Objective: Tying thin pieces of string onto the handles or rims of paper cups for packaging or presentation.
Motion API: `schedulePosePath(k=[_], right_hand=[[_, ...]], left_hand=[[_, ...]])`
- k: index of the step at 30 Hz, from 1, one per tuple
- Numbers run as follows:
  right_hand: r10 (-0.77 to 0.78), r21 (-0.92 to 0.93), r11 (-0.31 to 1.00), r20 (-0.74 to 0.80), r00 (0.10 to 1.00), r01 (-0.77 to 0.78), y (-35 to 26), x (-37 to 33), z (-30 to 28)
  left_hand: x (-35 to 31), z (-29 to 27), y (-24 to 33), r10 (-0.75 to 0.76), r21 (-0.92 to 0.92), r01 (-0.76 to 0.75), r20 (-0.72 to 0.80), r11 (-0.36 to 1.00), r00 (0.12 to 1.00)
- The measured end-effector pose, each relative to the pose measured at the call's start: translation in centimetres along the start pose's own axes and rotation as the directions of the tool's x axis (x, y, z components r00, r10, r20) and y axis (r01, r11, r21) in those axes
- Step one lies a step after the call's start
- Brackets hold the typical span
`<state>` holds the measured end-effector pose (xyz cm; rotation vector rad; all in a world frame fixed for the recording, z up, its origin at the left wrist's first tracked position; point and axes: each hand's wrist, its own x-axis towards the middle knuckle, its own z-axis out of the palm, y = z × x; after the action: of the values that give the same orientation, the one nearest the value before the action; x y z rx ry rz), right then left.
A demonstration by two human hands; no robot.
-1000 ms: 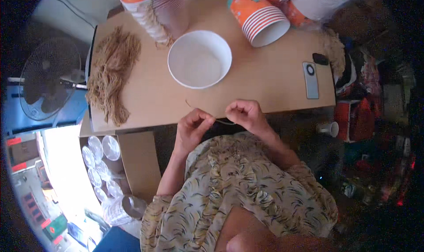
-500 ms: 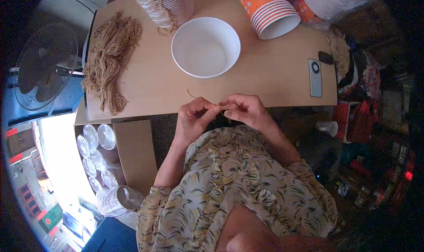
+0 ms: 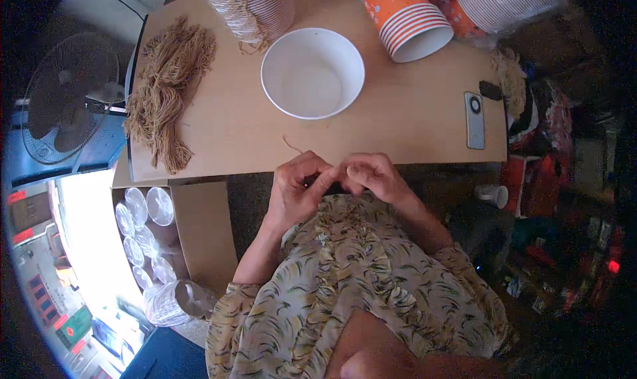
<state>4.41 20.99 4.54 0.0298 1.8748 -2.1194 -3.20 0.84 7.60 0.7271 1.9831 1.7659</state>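
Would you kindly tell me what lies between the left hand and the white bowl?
In the head view, a thin brown strand by the left hand, then tabletop up to the white bowl.

In front of the white bowl point(image 3: 313, 80), the left hand point(image 3: 296, 190) hides most of the tan string point(image 3: 290, 146) from me; behind it, leftward, a cup stack point(image 3: 277, 10) runs out of view.

Dim indoors, blown-out glare point(image 3: 98, 239) at lower left, softly lit tabletop point(image 3: 411, 123), grainy dark right, black corners
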Motion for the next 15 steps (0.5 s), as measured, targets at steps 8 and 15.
schedulePosePath(k=[8,15], right_hand=[[-0.142,-0.109,0.988,-0.392,0.909,0.107,0.2,0.7,1.4],[-0.203,-0.104,0.979,-0.472,0.858,0.175,-2.4,1.7,1.7]], left_hand=[[-0.1,0.7,-1.8,-0.156,-0.216,0.144,-0.04,0.966,0.987],[1.2,-0.4,-0.7,0.052,0.092,-0.041,-0.123,0.995,0.991]])
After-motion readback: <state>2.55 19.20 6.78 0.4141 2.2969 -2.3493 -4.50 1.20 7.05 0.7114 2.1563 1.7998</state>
